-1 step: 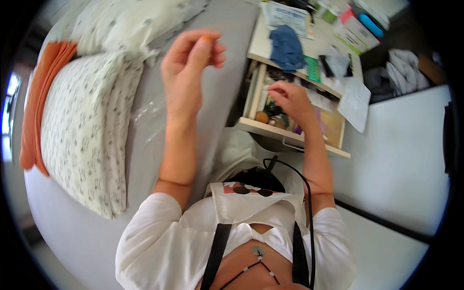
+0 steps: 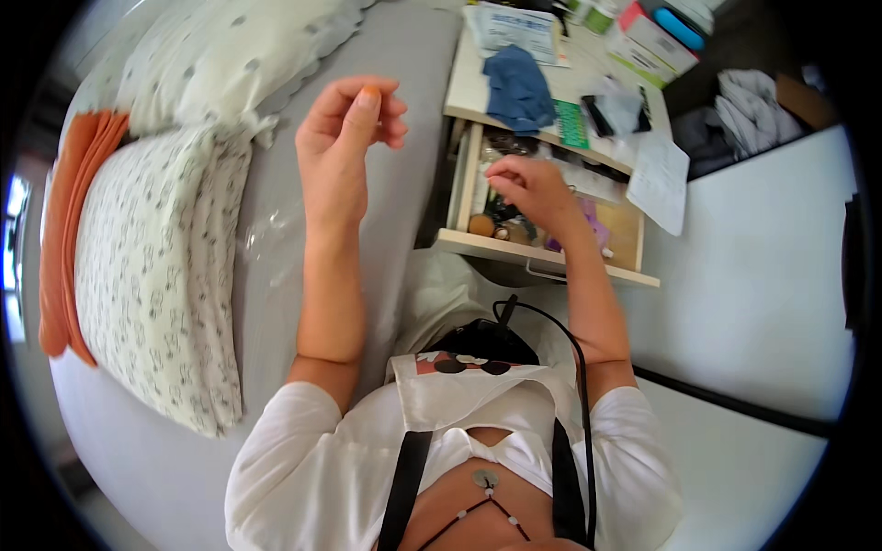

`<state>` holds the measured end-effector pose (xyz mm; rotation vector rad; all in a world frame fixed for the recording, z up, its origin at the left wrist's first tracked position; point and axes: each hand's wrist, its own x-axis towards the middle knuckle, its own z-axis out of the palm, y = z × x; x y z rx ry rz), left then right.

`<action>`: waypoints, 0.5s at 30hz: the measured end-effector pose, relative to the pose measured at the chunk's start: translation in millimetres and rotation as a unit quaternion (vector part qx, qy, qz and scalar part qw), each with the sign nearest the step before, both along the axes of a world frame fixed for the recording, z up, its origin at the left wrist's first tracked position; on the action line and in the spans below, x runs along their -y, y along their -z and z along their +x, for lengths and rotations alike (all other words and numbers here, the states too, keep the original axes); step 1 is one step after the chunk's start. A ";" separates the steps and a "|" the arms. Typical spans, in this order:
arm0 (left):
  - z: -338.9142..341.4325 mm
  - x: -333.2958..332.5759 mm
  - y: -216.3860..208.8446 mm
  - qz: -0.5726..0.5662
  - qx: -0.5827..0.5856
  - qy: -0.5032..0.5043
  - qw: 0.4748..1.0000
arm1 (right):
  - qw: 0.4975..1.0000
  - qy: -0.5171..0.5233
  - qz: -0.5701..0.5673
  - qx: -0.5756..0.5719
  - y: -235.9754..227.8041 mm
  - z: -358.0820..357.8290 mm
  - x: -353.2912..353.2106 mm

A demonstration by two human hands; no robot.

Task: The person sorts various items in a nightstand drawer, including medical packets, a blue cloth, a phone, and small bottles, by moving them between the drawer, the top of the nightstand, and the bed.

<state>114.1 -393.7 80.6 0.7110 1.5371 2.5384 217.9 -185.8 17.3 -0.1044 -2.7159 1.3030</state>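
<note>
My left hand (image 2: 342, 129) is raised over the grey-sheeted bed (image 2: 418, 101), its fingers curled and the thumb with an orange nail laid against them. Whatever it may hold does not show. Above the pulled-out drawer (image 2: 501, 246) hovers my right hand (image 2: 537, 193), fingers bent and close together, and I cannot make out anything in them. Small items crowd the drawer below it, among them a round brown piece (image 2: 480, 225) and something purple (image 2: 595, 220). My right hand covers part of these contents.
A blue cloth (image 2: 517, 89), a green card (image 2: 571, 124) and a white packet (image 2: 519, 32) lie on the cabinet top. A paper sheet (image 2: 659, 184) hangs over its right side. Patterned bedding (image 2: 152, 257) and an orange cloth (image 2: 78, 239) are at left. A black cable (image 2: 581, 376) runs beside my right arm.
The view has shifted a little, so the cabinet and drawer appear farther left. Both hands keep nearly the same pose, the left over the bed and the right over the drawer.
</note>
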 end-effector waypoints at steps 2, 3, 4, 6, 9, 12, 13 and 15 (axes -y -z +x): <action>-11.3 -14.2 21.7 -0.070 0.038 0.047 0.996 | 0.999 0.008 -0.012 0.030 4.7 5.2 -8.1; -16.8 -17.4 35.0 -0.110 0.030 0.036 0.993 | 0.999 0.020 -0.018 0.027 5.6 8.7 -11.7; -21.7 -21.2 50.4 -0.147 0.024 0.024 0.989 | 0.999 0.033 -0.021 0.026 7.0 13.4 -16.3; -26.9 -29.4 55.9 -0.180 0.010 0.004 0.984 | 0.997 0.066 -0.046 0.011 9.7 25.3 -27.2; -19.2 -26.2 46.5 -0.179 -0.002 -0.016 0.984 | 0.986 0.160 -0.044 0.022 1.9 52.5 -42.6; -17.2 -33.7 53.5 -0.194 -0.006 -0.011 0.981 | 0.974 0.227 0.000 -0.019 12.4 83.9 -61.2; -17.6 -38.5 62.3 -0.208 -0.013 -0.009 0.978 | 0.968 0.249 0.017 -0.039 17.2 93.0 -67.5; -15.3 -45.2 74.0 -0.228 -0.022 -0.005 0.973 | 0.943 0.322 0.042 -0.076 19.9 108.3 -79.0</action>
